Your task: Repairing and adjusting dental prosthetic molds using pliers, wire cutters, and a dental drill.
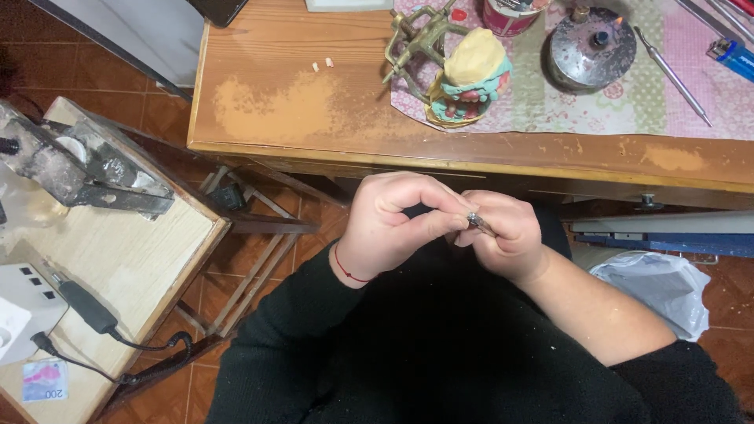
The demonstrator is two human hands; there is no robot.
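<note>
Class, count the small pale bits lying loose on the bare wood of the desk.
2. Both small pale bits lie side by side on the desk, left of the metal-framed dental model. Others may be hidden elsewhere.

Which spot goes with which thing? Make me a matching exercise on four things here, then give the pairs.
Things:
1. dental model
2. blue lighter
3. white plastic bag
4. small metal part

Places:
A. on the floor, right of the person
B. pinched between left hand and right hand
C. desk's far right edge
D. on the patterned mat, in a metal frame

Pairs: 1-D, 2-C, 3-A, 4-B
</note>
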